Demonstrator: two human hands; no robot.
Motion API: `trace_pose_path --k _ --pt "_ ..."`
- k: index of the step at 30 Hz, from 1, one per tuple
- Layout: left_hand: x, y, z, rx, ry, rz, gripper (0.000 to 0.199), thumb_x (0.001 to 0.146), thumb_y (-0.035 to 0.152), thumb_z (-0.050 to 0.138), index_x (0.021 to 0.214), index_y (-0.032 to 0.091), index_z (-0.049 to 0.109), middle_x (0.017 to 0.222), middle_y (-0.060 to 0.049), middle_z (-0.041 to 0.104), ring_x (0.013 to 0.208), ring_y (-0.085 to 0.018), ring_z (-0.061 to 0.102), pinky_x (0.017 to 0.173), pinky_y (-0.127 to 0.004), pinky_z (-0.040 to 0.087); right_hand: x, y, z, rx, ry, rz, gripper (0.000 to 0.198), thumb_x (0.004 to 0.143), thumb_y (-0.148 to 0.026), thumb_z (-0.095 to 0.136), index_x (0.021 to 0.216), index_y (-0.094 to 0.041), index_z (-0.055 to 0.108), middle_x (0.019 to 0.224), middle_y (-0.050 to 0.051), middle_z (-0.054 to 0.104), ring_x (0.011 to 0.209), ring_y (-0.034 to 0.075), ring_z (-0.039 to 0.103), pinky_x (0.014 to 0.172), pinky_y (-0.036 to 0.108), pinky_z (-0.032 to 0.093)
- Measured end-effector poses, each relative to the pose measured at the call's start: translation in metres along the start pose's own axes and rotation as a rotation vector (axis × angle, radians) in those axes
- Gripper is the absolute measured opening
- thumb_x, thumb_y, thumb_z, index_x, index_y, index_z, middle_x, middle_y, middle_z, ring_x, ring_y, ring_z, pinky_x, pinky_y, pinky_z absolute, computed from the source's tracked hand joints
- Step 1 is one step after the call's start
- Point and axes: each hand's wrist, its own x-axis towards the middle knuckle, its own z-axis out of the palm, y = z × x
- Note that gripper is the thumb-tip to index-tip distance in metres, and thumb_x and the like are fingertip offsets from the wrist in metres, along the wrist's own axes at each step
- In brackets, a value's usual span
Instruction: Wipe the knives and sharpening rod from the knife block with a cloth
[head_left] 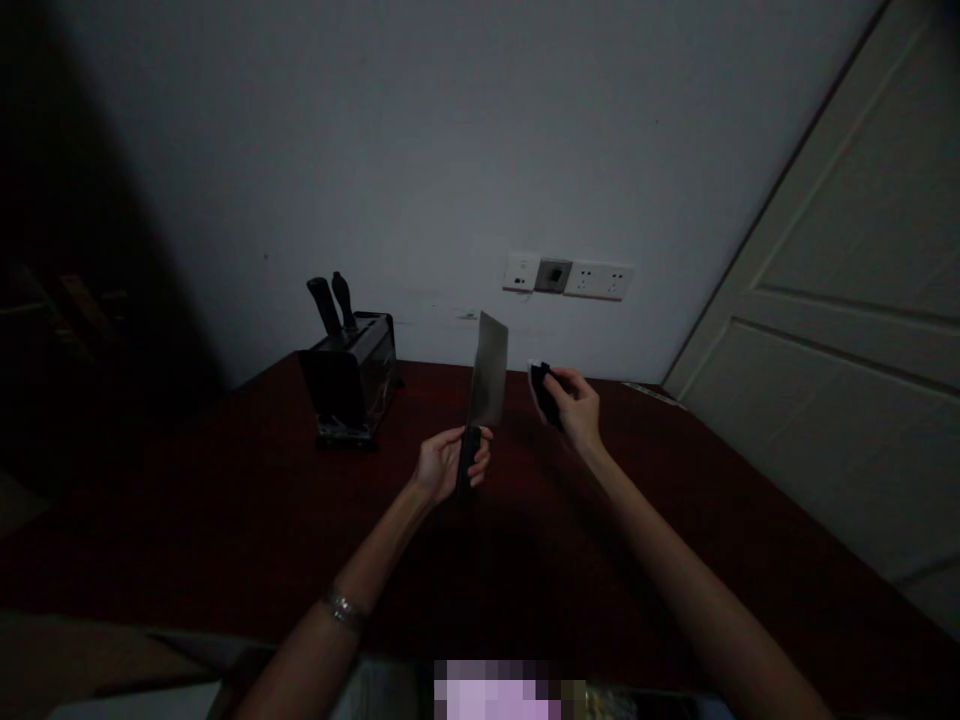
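Observation:
My left hand (442, 466) is wrapped round the black handle of a cleaver (489, 372), whose broad metal blade points up above the table. To the right, my right hand (577, 405) pinches a dark pad with a pale edge (543, 392), perhaps a sponge or folded cloth; its exact kind is unclear in the dim light. A gap separates the pad from the blade. Left of the cleaver stands a dark knife block (349, 385) with two black-handled knives (330, 302) upright in its top.
The dark red wooden table (300, 560) reaches back to a grey wall with a row of sockets (568, 277). A pale panelled door (840, 340) rises along the right side. A thin flat strip (652, 394) lies near the table's back right corner.

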Motion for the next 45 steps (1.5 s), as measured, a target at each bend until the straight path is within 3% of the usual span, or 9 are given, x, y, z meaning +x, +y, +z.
trace_pose_path --k 5,12,15,19,23,27,31,37,45 --pt "0.003 -0.004 0.004 0.14 0.035 0.109 0.023 0.078 0.028 0.054 0.091 0.01 0.056 0.068 -0.004 0.05 0.057 -0.013 0.049 0.052 -0.027 0.044 0.002 -0.003 -0.007 0.169 0.049 0.159 0.036 0.056 -0.038 0.07 0.083 -0.018 0.057 0.069 -0.002 0.058 0.052 0.01 0.052 0.043 0.021 0.041" --pt "0.004 0.0 -0.001 0.481 0.337 0.246 0.026 0.072 0.035 0.064 0.08 0.01 0.059 0.062 -0.002 0.055 0.048 -0.008 0.048 0.043 -0.019 0.037 0.002 -0.003 -0.009 0.122 0.018 0.134 0.032 0.063 -0.039 0.065 0.086 -0.019 0.055 0.073 0.0 0.059 0.058 0.012 0.055 0.048 0.024 0.044" --pt "0.006 0.0 -0.004 0.608 0.388 0.267 0.027 0.071 0.037 0.064 0.072 0.01 0.06 0.055 0.0 0.054 0.045 -0.007 0.046 0.041 -0.017 0.034 -0.001 -0.006 -0.005 0.138 0.019 0.148 0.032 0.061 -0.038 0.067 0.084 -0.019 0.056 0.072 0.0 0.058 0.056 0.011 0.054 0.047 0.023 0.044" --pt "0.011 -0.009 -0.007 0.608 0.423 0.305 0.027 0.068 0.036 0.067 0.07 0.012 0.053 0.062 -0.001 0.058 0.049 -0.008 0.052 0.045 -0.017 0.039 -0.006 -0.011 0.001 0.141 0.008 0.14 0.033 0.058 -0.038 0.07 0.081 -0.018 0.058 0.069 -0.002 0.057 0.05 0.009 0.051 0.043 0.022 0.041" --pt "0.014 -0.015 -0.009 0.609 0.411 0.322 0.03 0.069 0.038 0.066 0.073 0.014 0.047 0.062 0.001 0.057 0.047 -0.01 0.056 0.043 -0.02 0.043 -0.009 -0.013 0.004 0.005 -0.072 -0.006 0.028 0.06 -0.038 0.069 0.077 -0.017 0.06 0.069 -0.001 0.06 0.056 0.012 0.054 0.051 0.025 0.045" --pt "0.015 -0.015 -0.009 0.625 0.484 0.32 0.035 0.065 0.041 0.067 0.076 0.016 0.045 0.059 0.005 0.054 0.036 -0.007 0.048 0.034 -0.019 0.039 -0.012 -0.015 0.008 -0.139 -0.206 -0.286 0.015 0.067 -0.031 0.067 0.074 -0.018 0.062 0.079 0.002 0.062 0.076 0.016 0.058 0.073 0.031 0.046" --pt "0.014 -0.018 -0.005 0.68 0.532 0.293 0.037 0.06 0.039 0.07 0.075 0.015 0.046 0.05 0.006 0.051 0.033 -0.006 0.044 0.032 -0.017 0.035 -0.017 -0.014 0.012 -0.301 -0.445 -0.558 0.005 0.075 -0.025 0.062 0.078 -0.02 0.062 0.085 0.003 0.06 0.084 0.016 0.056 0.078 0.033 0.045" --pt "0.013 -0.022 0.0 0.687 0.533 0.276 0.035 0.062 0.038 0.069 0.076 0.015 0.047 0.045 0.007 0.049 0.034 -0.007 0.044 0.032 -0.017 0.034 -0.012 -0.006 0.012 -0.585 -0.776 -0.864 0.011 0.083 -0.022 0.053 0.09 -0.019 0.062 0.096 0.008 0.057 0.095 0.019 0.049 0.081 0.037 0.043" --pt "0.015 -0.028 -0.007 0.701 0.548 0.3 0.034 0.063 0.037 0.069 0.076 0.015 0.046 0.045 0.007 0.049 0.033 -0.006 0.042 0.032 -0.016 0.032 -0.01 -0.014 0.02 -0.835 -0.936 -0.972 0.014 0.085 -0.024 0.05 0.092 -0.018 0.06 0.099 0.008 0.055 0.096 0.021 0.045 0.078 0.036 0.041"
